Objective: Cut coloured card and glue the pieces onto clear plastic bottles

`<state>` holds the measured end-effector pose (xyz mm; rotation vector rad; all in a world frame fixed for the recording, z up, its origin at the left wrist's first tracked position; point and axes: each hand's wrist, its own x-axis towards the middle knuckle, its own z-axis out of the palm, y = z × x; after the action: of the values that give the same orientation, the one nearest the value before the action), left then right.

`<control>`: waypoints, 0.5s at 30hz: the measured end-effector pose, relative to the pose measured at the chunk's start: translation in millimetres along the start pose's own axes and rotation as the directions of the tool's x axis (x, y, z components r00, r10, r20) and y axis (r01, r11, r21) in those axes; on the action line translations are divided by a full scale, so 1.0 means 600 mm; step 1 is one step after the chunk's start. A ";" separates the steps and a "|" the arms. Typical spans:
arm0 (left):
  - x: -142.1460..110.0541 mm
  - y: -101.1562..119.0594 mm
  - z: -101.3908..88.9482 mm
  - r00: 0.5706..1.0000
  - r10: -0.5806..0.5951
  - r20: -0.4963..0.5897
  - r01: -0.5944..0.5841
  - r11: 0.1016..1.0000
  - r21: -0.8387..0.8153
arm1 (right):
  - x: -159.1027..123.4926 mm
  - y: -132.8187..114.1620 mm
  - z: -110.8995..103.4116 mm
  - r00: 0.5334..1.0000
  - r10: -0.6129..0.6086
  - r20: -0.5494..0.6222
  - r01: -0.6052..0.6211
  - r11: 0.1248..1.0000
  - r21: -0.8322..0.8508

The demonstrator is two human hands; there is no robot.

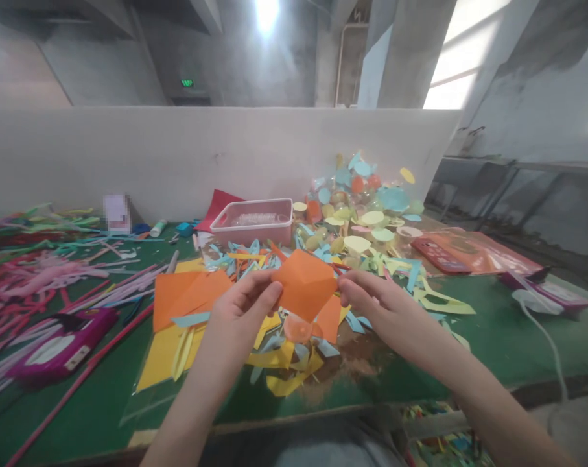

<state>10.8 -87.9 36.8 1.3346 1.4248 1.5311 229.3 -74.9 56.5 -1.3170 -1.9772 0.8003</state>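
Observation:
Both of my hands hold up a folded orange paper piece [304, 286] above the green table [498, 337]. My left hand [247, 303] pinches its left edge, fingers closed on the paper. My right hand [376, 299] pinches its right corner the same way. Under the paper lie orange sheets [187, 292], yellow sheets [164, 353] and several blue and yellow paper scraps [294, 363]. A small round clear cup with an orange lid [297, 329] sits just below the held piece.
A pink plastic tray [253, 224] stands behind the scraps. A heap of small lidded cups [366, 214] lies at the back right. Pink and green pipe cleaners [35, 272] cover the left side. A magenta tool [60, 347] lies front left, red packets [469, 253] right. A white partition [177, 155] stands behind.

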 end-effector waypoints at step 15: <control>0.008 -0.030 0.003 0.994 0.029 0.107 -0.058 0.960 0.274 | 0.040 0.025 0.041 0.999 -0.052 -0.011 0.053 0.986 0.156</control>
<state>8.0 -79.1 20.6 1.5949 1.5967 1.3036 211.1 -51.2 33.4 -1.1709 -1.8943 0.9054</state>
